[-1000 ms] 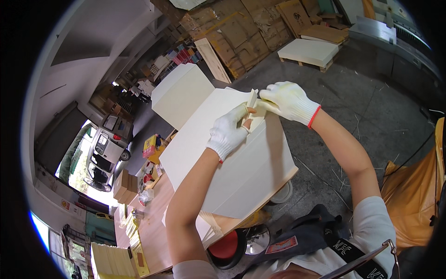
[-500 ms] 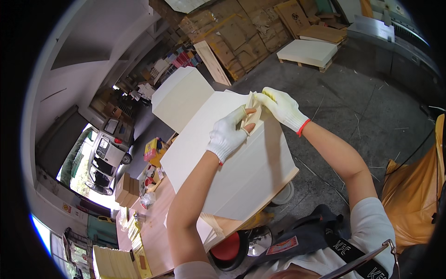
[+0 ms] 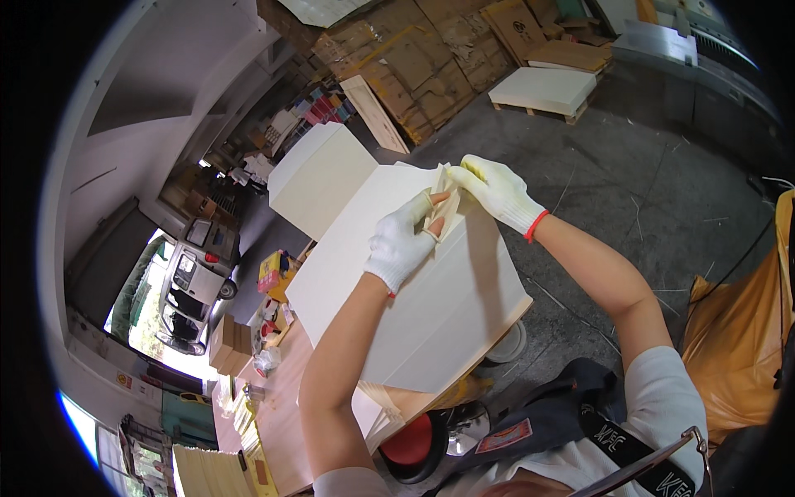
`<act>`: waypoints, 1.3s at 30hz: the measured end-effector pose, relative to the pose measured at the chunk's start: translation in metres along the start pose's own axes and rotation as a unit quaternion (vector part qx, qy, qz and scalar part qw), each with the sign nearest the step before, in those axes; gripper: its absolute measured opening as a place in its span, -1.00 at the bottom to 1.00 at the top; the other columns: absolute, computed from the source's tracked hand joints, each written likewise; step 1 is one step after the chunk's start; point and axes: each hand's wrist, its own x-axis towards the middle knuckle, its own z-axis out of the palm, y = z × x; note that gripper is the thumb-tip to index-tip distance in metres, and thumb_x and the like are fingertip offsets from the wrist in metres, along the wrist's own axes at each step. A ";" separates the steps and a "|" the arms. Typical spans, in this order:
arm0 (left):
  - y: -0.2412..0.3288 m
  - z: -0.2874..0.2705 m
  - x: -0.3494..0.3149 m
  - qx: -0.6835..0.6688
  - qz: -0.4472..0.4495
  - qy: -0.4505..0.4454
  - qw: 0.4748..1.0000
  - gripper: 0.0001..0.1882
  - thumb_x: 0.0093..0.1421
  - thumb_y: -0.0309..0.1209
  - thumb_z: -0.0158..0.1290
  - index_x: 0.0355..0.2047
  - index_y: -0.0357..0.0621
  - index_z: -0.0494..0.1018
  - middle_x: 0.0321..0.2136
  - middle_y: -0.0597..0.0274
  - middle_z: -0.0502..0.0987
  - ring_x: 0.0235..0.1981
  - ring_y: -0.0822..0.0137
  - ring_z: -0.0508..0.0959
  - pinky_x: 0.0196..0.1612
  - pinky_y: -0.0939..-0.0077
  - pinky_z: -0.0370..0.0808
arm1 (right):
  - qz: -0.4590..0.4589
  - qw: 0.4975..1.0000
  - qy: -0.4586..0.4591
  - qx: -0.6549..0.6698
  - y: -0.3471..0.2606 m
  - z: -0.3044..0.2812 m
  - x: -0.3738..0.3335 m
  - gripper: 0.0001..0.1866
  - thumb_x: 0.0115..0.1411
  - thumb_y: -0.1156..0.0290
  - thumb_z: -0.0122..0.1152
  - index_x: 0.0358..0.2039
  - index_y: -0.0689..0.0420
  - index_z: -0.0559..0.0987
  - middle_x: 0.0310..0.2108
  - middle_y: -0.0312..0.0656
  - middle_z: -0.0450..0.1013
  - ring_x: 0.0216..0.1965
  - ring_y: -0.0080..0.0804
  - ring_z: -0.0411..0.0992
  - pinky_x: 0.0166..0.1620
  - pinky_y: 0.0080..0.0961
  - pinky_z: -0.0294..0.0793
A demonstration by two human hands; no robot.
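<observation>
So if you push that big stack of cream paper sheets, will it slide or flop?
The big stack of cream paper sheets looks thick and squared, so it's probably heavy and would hardly budge. Single sheets seem floppy: the thin bunch bends between the gloved left hand and right hand.

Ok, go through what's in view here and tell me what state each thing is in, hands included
Left hand: gloved, fingertip bare, pinching the paper corners.
Right hand: gloved, gripping the same paper corners from the far side.
Paper corners: lifted and fanned apart off the stack.
Big paper stack: lying flat on the wooden table.
Second stack: flat, untouched.
Red stool: empty.
</observation>
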 end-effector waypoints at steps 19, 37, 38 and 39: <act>-0.019 0.010 0.028 0.091 0.023 0.080 0.992 -0.51 0.26 -0.19 0.13 0.20 0.11 0.44 -0.12 -0.07 0.65 -0.11 -0.09 0.64 -0.02 0.16 0.53 | -0.035 0.999 0.022 -0.019 0.003 0.004 -0.001 -0.63 0.36 0.03 0.00 -0.25 0.09 0.52 -0.37 -0.04 0.54 -0.27 -0.02 0.52 -0.19 -0.20 0.42; -0.017 0.006 0.009 -0.070 -0.028 0.007 0.997 -0.45 0.23 -0.36 0.23 0.23 -0.06 0.42 -0.03 0.11 0.59 -0.15 0.32 0.58 -0.12 0.44 0.53 | -0.006 1.000 0.010 -0.022 0.001 0.004 -0.001 -0.56 0.35 -0.05 -0.02 -0.24 0.11 0.51 -0.35 -0.06 0.55 -0.25 -0.06 0.53 -0.16 -0.24 0.42; -0.025 0.008 0.013 -0.073 0.009 0.027 0.997 -0.47 0.24 -0.38 0.20 0.23 -0.05 0.42 -0.03 0.09 0.60 -0.14 0.31 0.57 -0.11 0.43 0.53 | -0.014 1.000 0.008 -0.021 0.004 0.004 0.001 -0.54 0.35 -0.08 -0.02 -0.24 0.11 0.52 -0.35 -0.06 0.55 -0.25 -0.06 0.53 -0.15 -0.24 0.43; -0.038 0.010 0.017 -0.076 0.046 0.047 0.995 -0.48 0.26 -0.40 0.18 0.23 -0.03 0.42 -0.02 0.08 0.60 -0.13 0.30 0.57 -0.10 0.43 0.53 | -0.023 1.000 0.006 -0.019 0.006 0.003 0.003 -0.51 0.35 -0.11 -0.02 -0.24 0.12 0.52 -0.35 -0.06 0.56 -0.24 -0.05 0.54 -0.15 -0.24 0.43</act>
